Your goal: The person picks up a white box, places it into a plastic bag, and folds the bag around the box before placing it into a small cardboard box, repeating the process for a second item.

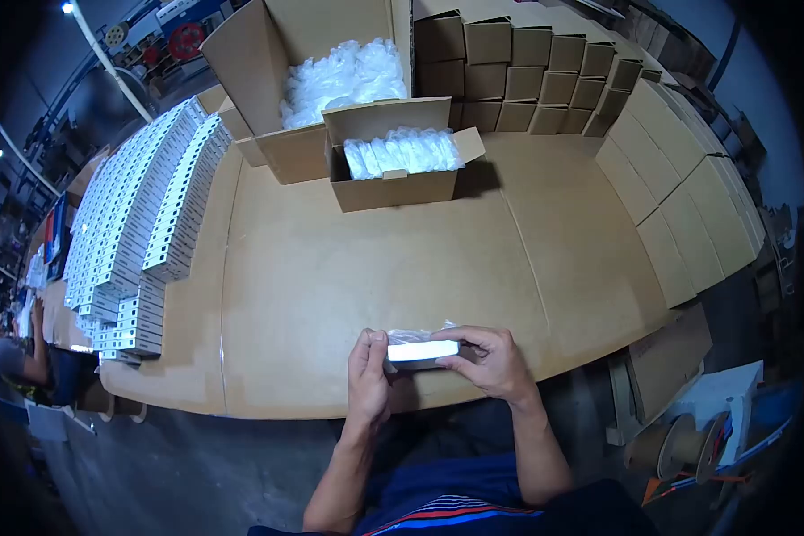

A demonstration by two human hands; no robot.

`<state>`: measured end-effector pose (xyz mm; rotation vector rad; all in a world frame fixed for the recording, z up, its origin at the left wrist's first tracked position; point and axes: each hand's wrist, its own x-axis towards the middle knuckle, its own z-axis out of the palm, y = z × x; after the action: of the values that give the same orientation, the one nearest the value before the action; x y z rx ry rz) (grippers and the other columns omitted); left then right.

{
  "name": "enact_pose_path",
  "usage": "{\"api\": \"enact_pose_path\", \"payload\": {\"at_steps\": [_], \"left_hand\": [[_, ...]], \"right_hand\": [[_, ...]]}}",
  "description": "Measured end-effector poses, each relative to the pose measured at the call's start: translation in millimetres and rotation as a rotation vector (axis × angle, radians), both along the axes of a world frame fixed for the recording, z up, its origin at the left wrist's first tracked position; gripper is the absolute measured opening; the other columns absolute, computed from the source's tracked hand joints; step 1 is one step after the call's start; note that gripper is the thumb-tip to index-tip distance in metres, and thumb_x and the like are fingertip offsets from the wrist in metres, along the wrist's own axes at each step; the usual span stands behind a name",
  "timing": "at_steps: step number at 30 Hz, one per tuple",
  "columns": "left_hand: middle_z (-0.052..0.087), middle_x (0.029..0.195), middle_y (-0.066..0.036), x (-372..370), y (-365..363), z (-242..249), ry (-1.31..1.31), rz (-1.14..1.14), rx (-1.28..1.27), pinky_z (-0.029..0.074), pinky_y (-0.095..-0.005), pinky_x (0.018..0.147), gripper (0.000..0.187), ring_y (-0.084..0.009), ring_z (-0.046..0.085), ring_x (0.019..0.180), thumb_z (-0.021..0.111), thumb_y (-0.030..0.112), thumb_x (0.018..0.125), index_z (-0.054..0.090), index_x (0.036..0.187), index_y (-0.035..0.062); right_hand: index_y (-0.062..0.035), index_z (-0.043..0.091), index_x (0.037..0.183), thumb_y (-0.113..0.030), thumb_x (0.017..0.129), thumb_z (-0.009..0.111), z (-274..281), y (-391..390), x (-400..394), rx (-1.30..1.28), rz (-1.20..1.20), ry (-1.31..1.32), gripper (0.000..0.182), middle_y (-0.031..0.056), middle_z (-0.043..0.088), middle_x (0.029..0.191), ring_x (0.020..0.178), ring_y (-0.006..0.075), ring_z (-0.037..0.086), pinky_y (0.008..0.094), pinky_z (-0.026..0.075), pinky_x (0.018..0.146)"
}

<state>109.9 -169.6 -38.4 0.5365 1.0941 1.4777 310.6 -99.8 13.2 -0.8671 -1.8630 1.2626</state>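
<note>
My left hand [366, 373] is closed on the left end of a small white box [422, 351] near the table's front edge. The fingers and thumb of my right hand [495, 366] pinch the box's right end. Clear plastic wrap [409, 336] shows just behind the white box, between my hands; what it covers is hidden. Farther up the table stands an open brown carton [393, 192], filled with a row of plastic-wrapped pieces [404, 152].
A large open carton [295, 161] holds a heap of clear plastic bags [344, 80]. Stacked white boxes [134, 205] line the table's left side. Brown cartons are stacked at the back [509, 76] and right [679, 188]. A person [31, 357] sits at far left.
</note>
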Motion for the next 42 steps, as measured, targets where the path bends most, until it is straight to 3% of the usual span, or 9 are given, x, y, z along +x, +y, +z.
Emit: {"api": "enact_pose_path", "payload": {"at_steps": [4, 8, 12, 17, 20, 28, 31, 38, 42], "left_hand": [[0.063, 0.095, -0.004, 1.1, -1.7, 16.7, 0.065, -0.002, 0.048, 0.048, -0.0222, 0.064, 0.02, -0.0056, 0.058, 0.081, 0.05, 0.021, 0.109, 0.051, 0.125, 0.0087], [0.067, 0.113, -0.014, -2.4, -2.6, 39.7, 0.194, -0.047, 0.192, 0.054, -0.0284, 0.08, 0.068, -0.0155, 0.062, 0.101, 0.057, 0.011, 0.105, 0.022, 0.163, 0.0111], [0.067, 0.115, -0.01, -4.1, -2.7, 56.2, 0.441, -0.133, 0.282, 0.054, -0.0274, 0.085, 0.047, -0.0149, 0.062, 0.109, 0.067, -0.002, 0.096, 0.056, 0.141, -0.0004], [0.066, 0.117, -0.011, -20.4, -2.2, 50.4, 0.474, -0.221, 0.246, 0.053, -0.0291, 0.088, 0.026, -0.0162, 0.064, 0.106, 0.07, 0.001, 0.095, 0.066, 0.12, -0.0031], [0.067, 0.118, -0.011, -29.6, 2.7, 53.2, 0.573, -0.249, 0.291, 0.052, -0.0322, 0.094, 0.025, -0.0197, 0.065, 0.108, 0.069, 0.002, 0.094, 0.067, 0.118, -0.0044], [0.061, 0.127, -0.009, -61.6, 41.7, 49.9, 0.525, -0.245, 0.245, 0.05, -0.0281, 0.093, 0.033, -0.0137, 0.058, 0.115, 0.06, 0.006, 0.102, 0.056, 0.133, -0.0021], [0.059, 0.134, -0.018, -73.2, 69.6, 58.0, 0.818, 0.081, 0.314, 0.052, -0.0366, 0.096, 0.046, -0.0238, 0.06, 0.12, 0.057, 0.007, 0.102, 0.046, 0.147, 0.0039], [0.055, 0.135, -0.026, -127.0, 167.0, 48.2, 1.336, 0.082, 0.409, 0.044, -0.047, 0.108, 0.058, -0.0438, 0.054, 0.125, 0.059, 0.002, 0.096, 0.044, 0.151, 0.0088], [0.056, 0.133, -0.024, -131.6, 190.8, 44.3, 1.418, 0.108, 0.382, 0.048, -0.047, 0.101, 0.056, -0.0417, 0.057, 0.119, 0.055, 0.003, 0.097, 0.044, 0.151, 0.0074]], "right_hand": [[0.0062, 0.07, 0.118, 0.008, 0.086, 0.074, -7.5, 5.0, 4.8, -0.136, 0.076, 0.022, 0.032, 0.0153, 0.072, 0.116, 0.107, 0.0185, 0.069, 0.0295, 0.056, 0.094], [0.0025, 0.072, 0.115, 0.007, 0.085, 0.074, -3.2, 4.6, -0.2, -0.172, 0.024, 0.134, 0.031, 0.0116, 0.075, 0.114, 0.105, 0.0207, 0.071, 0.0303, 0.059, 0.087], [0.0001, 0.073, 0.114, 0.004, 0.084, 0.076, 11.7, 3.6, -3.4, -0.178, -0.003, 0.091, 0.03, 0.0108, 0.074, 0.113, 0.102, 0.0193, 0.07, 0.0308, 0.059, 0.084], [-0.0037, 0.073, 0.112, -0.003, 0.082, 0.08, 35.8, 20.2, -4.8, 0.307, 0.123, -0.086, 0.03, 0.0109, 0.074, 0.105, 0.081, 0.0229, 0.068, 0.0327, 0.056, 0.072], [-0.0032, 0.071, 0.111, -0.003, 0.081, 0.08, 45.4, 27.9, -5.7, 0.28, 0.262, -0.143, 0.031, 0.0121, 0.073, 0.1, 0.072, 0.0244, 0.064, 0.0333, 0.053, 0.066], [-0.0021, 0.071, 0.107, -0.008, 0.084, 0.077, 78.7, 64.8, -39.9, 0.297, 0.234, -0.277, 0.025, 0.0157, 0.071, 0.084, 0.067, 0.0217, 0.068, 0.0328, 0.053, 0.062], [-0.0024, 0.071, 0.102, -0.009, 0.082, 0.078, 83.8, 91.4, -63.3, 0.316, 0.03, -0.239, 0.022, 0.0167, 0.071, 0.079, 0.063, 0.0233, 0.068, 0.0346, 0.053, 0.06], [0.0005, 0.067, 0.095, -0.008, 0.081, 0.076, 108.8, 169.7, -146.2, 0.601, -0.374, -0.184, 0.019, 0.0225, 0.07, 0.078, 0.069, 0.0364, 0.07, 0.0424, 0.053, 0.063], [0.001, 0.064, 0.092, -0.007, 0.081, 0.073, 88.9, 204.3, -189.8, 0.744, -0.434, -0.134, 0.016, 0.0242, 0.069, 0.078, 0.071, 0.0424, 0.068, 0.048, 0.053, 0.067]]}}
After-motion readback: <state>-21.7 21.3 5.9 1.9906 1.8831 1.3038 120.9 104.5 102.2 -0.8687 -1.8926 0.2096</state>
